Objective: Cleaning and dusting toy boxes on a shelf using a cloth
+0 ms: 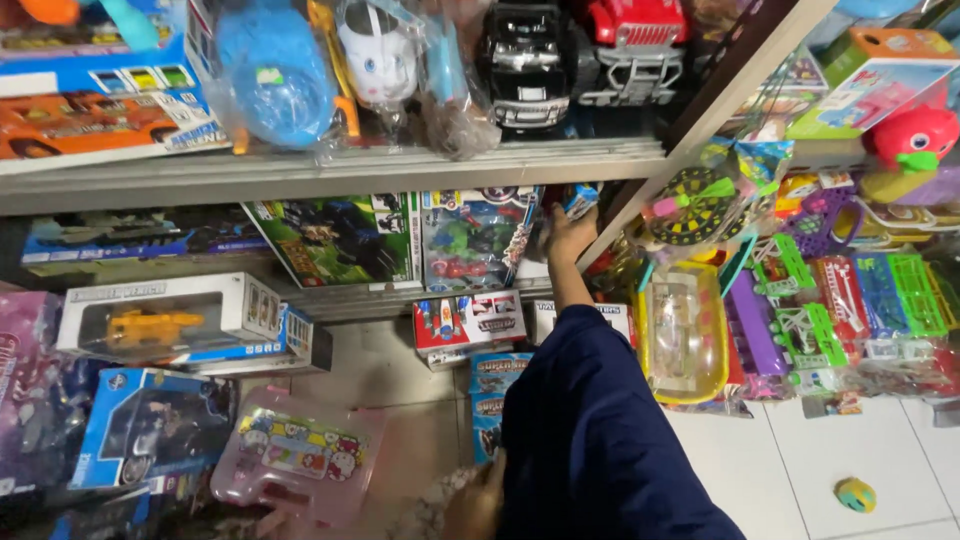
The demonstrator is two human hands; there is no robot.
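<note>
My right hand, in a dark blue sleeve, reaches up to the middle shelf. Its fingers are closed on a small blue and white toy pack at the shelf's right end. That pack sits beside a boxed action-figure toy and a green and black toy box. My left hand is low at the bottom edge, partly hidden by the sleeve, next to a speckled thing. Its fingers are too blurred to read.
The top shelf carries a black toy truck, a red truck and a bagged blue toy. A yellow see-through case and bagged toys hang on the right. A pink case and a small ball lie on the floor.
</note>
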